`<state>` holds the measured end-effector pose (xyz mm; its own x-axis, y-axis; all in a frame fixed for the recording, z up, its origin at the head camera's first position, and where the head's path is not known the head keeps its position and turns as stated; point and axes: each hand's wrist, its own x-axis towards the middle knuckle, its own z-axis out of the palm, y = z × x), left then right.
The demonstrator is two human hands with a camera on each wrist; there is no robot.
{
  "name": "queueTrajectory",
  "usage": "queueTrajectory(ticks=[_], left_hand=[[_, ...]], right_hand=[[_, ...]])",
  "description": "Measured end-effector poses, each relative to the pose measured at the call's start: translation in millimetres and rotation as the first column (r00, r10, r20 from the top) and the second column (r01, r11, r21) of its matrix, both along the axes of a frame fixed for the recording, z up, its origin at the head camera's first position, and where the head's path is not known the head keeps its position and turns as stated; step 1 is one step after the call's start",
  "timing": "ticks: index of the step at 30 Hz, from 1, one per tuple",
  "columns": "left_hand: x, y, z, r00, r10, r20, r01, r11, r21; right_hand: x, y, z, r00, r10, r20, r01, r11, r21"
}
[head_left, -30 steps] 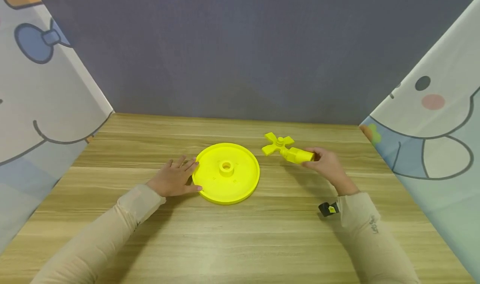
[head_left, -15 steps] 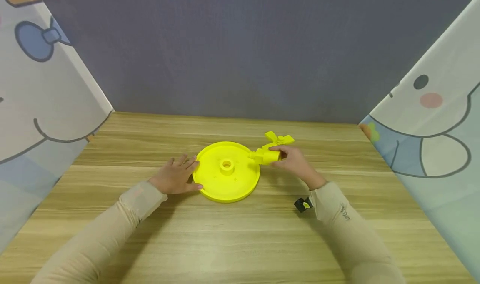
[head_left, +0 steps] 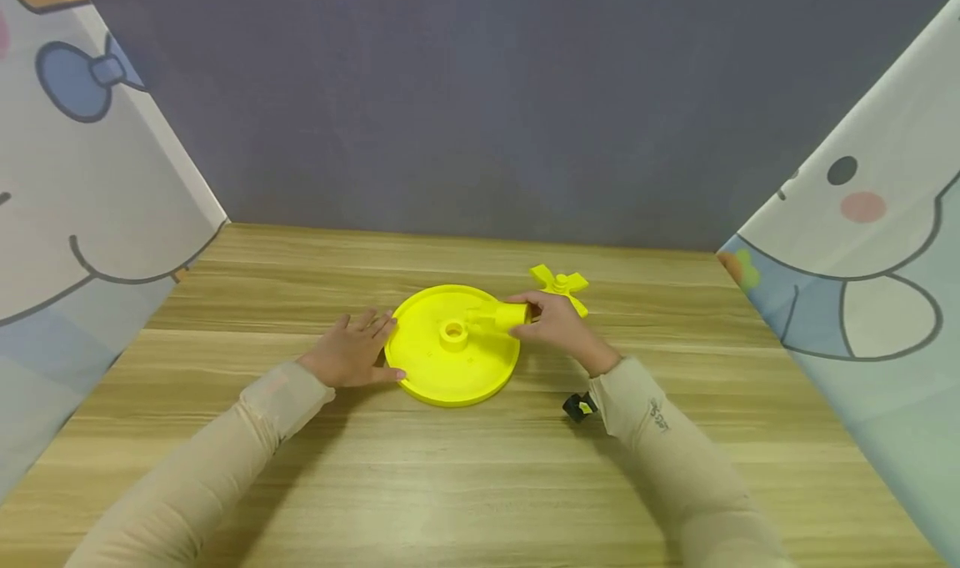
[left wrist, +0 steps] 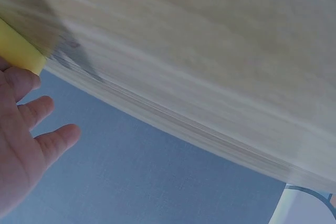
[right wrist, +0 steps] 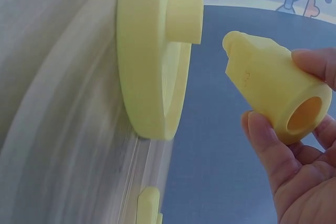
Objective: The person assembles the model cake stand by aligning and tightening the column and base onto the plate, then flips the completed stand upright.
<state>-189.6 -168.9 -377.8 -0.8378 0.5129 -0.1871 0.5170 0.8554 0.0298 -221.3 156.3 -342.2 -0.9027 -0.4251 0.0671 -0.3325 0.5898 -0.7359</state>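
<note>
A round yellow plastic disc (head_left: 420,372) with a raised rim lies on the wooden table, a hollow round socket (head_left: 453,336) standing at its centre. My left hand (head_left: 345,354) rests against the disc's left rim with its fingers spread; in the left wrist view the disc's edge (left wrist: 18,48) shows beside the fingertips. Between thumb and fingers my right hand (head_left: 561,328) pinches a yellow hollow plastic piece (right wrist: 273,80) with a faceted body and a narrow knobbed tip. It is held sideways above the disc's right half, tip toward the socket and apart from it.
A yellow cross-shaped piece (head_left: 561,283) with a central knob lies right of the disc, partly hidden behind my right hand. A black wrist camera (head_left: 577,406) hangs below the right cuff. A grey panel (head_left: 465,109) and cartoon-printed side panels enclose the wooden table (head_left: 420,485).
My right hand has carried the hollow piece left, from beside the cross-shaped piece to above the disc. The left hand has stayed at the disc's rim.
</note>
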Motion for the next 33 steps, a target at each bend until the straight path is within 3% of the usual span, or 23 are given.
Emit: queueTrajectory(ticks=[6,18,27,33], left_hand=[[-1.3,-0.7,0.2,1.0,0.005,0.0,-0.005,1.0,0.009],[-1.1,0.2,2.2,1.0,0.002,-0.002,-0.002,1.0,0.008],[-0.8,0.9,1.7,1.0,0.006,-0.005,-0.006,1.0,0.015],[-1.3,1.2,1.0,1.0,0.004,-0.008,-0.004,1.0,0.016]], right_hand=[[-2.4,-8.4,0.8,1.0,-0.004,0.011,0.004,1.0,0.028],[-8.8,-17.1,-3.0,1.0,-0.022,-0.005,0.022,0.999,-0.024],[-9.9,-22.6,-3.0,0.999,-0.024,0.042,0.03,0.992,-0.126],[-9.7,-28.4,-3.2,0.999,-0.023,0.031,0.028,0.982,-0.184]])
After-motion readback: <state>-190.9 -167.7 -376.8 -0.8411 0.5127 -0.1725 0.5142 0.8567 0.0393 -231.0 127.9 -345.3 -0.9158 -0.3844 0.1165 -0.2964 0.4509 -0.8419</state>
